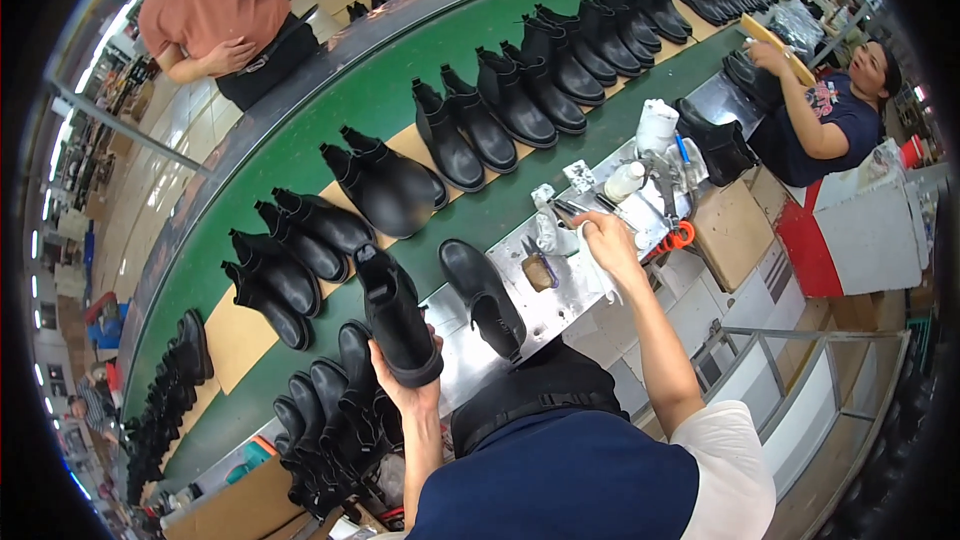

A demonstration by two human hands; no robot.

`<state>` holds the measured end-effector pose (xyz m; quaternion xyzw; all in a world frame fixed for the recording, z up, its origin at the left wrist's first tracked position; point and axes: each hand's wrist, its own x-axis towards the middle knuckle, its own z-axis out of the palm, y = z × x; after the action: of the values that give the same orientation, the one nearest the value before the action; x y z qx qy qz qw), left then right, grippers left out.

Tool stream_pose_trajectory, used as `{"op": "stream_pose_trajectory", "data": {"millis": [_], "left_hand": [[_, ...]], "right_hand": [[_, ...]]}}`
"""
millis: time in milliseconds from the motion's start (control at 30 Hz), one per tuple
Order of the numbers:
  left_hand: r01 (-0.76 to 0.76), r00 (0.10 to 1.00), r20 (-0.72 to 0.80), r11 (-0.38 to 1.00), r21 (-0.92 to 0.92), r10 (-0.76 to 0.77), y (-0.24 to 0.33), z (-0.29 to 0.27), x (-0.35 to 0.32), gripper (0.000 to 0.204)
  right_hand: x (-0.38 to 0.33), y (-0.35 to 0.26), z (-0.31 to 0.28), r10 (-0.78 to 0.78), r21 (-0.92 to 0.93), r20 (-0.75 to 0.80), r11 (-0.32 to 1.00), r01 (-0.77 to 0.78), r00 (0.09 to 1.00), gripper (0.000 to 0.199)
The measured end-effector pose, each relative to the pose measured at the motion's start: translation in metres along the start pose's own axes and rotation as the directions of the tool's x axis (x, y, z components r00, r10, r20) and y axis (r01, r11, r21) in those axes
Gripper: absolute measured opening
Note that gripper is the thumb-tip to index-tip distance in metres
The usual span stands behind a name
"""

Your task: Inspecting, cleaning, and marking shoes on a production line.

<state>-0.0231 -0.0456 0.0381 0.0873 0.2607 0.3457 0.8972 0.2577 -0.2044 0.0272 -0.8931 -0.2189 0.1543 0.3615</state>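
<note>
My left hand [412,392] is wrapped round a black ankle boot [395,315], holding it up with the shaft pointing away from me. Just right of it, a second black boot [468,270] lies on the metal bench top [455,350]. My right hand [610,245] is closed, its fingers pinched on a white cloth [606,275] that hangs below the palm; part of the cloth is hidden. Near that hand are a tan block [540,273], a white-smeared small container [552,232], a white bottle [625,182] and orange-handled scissors [673,238].
Pairs of black boots [515,100] line cardboard strips on a green conveyor [375,100]. More boots [325,400] crowd beside my left forearm. A cardboard box [735,230] and metal frame [810,350] stand at right. One person [225,20] stands across the conveyor; a co-worker [820,120] sits at right.
</note>
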Motion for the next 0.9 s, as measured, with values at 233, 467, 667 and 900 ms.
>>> {"op": "stream_pose_trajectory", "data": {"millis": [233, 467, 667, 900], "left_hand": [[0.030, 0.999, 0.024, 0.999, -0.035, -0.029, -0.010, -0.009, -0.008, 0.066], [0.051, 0.998, -0.022, 0.993, -0.111, -0.054, -0.005, -0.008, -0.003, 0.065], [0.082, 0.989, -0.112, 0.984, -0.157, -0.100, -0.001, 0.009, 0.014, 0.059], [0.093, 0.974, -0.194, 0.988, -0.125, -0.116, 0.001, 0.009, 0.015, 0.058]], "right_hand": [[0.009, 0.024, 0.030, -0.023, 0.346, 0.197, 0.937, -0.047, 0.980, 0.031], [-0.001, 0.000, 0.034, 0.009, 0.405, 0.305, 0.904, -0.138, 0.952, 0.030], [-0.008, 0.013, 0.028, -0.046, 0.360, 0.298, 0.930, -0.068, 0.953, 0.027], [-0.013, 0.013, 0.034, -0.064, 0.205, 0.307, 0.979, 0.000, 0.949, 0.027]]}}
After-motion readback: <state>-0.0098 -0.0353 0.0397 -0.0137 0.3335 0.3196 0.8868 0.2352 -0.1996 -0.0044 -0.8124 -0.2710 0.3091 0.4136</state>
